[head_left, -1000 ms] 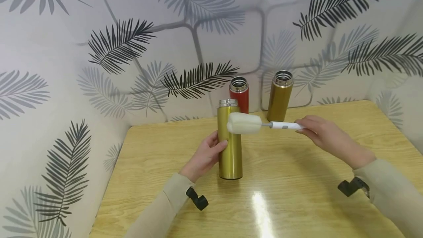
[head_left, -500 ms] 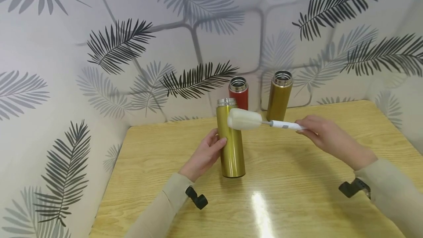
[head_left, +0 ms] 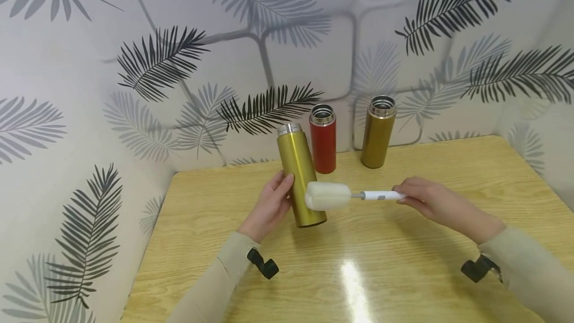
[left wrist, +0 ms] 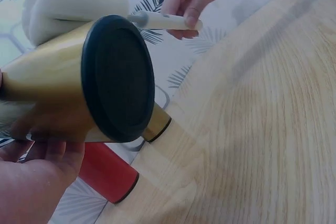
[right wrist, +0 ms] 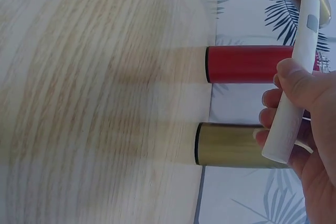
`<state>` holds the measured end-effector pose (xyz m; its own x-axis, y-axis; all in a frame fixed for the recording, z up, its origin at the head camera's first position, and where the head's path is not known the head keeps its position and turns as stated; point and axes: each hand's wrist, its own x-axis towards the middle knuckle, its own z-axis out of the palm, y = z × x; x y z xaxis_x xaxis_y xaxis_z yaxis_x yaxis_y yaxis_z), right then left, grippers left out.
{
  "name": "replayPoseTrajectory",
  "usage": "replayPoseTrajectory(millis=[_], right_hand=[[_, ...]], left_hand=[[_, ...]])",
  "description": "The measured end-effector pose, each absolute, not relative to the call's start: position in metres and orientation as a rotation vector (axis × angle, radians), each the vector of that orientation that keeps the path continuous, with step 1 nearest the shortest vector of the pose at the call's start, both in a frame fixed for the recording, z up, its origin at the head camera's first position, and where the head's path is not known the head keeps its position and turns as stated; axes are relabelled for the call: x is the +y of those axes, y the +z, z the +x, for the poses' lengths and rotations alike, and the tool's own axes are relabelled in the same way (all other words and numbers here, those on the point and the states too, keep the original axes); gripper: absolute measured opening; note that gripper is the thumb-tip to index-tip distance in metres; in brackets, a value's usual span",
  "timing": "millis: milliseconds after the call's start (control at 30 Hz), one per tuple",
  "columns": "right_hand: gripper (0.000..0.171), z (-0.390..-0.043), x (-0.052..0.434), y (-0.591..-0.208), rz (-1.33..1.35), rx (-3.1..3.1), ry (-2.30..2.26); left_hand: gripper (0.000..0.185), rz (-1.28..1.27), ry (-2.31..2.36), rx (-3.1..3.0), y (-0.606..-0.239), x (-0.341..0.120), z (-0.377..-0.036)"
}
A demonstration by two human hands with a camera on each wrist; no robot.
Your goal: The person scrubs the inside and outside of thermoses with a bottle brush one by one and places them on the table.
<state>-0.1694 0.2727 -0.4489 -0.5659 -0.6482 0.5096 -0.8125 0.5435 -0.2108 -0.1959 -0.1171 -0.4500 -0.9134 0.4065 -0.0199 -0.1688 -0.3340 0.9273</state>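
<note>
My left hand (head_left: 269,206) grips a gold flask (head_left: 299,178) around its middle and holds it lifted off the table, its open steel mouth tilted away and to the left. The left wrist view shows the gold flask's (left wrist: 63,90) black base raised above the wood. My right hand (head_left: 426,201) holds the white handle of a bottle brush (head_left: 354,195). The brush's white sponge head (head_left: 327,196) lies just in front of the flask's lower body. In the right wrist view my fingers (right wrist: 291,108) curl round the brush handle (right wrist: 294,82).
A red flask (head_left: 324,138) and a darker gold flask (head_left: 377,131) stand open-mouthed at the back of the wooden table (head_left: 403,263), against the leaf-patterned wall. Walls close in at the left and right sides.
The gold flask has been lifted off the table and tilted back to the left. The brush has dropped lower, from beside the flask's mouth down to its lower body.
</note>
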Motion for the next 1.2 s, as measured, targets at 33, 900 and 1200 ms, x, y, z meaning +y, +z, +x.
replayPoseTrajectory(millis=[33, 900, 1200], right_hand=[[0.04, -0.169, 0.272, -0.449, 1.204, -2.416, 0.605], [0.036, -0.182, 0.275, -0.442, 1.096, -2.325, 0.592], [0.017, -0.186, 0.276, -0.432, 1.061, -2.336, 0.59]], left_hand=[[0.048, 0.296, 2.316, 1.543, -0.45, -0.117, -0.197], [0.044, 0.274, 2.312, 1.465, -0.454, -0.112, -0.186], [0.056, 0.358, 2.206, 1.521, -0.46, -0.109, -0.181]])
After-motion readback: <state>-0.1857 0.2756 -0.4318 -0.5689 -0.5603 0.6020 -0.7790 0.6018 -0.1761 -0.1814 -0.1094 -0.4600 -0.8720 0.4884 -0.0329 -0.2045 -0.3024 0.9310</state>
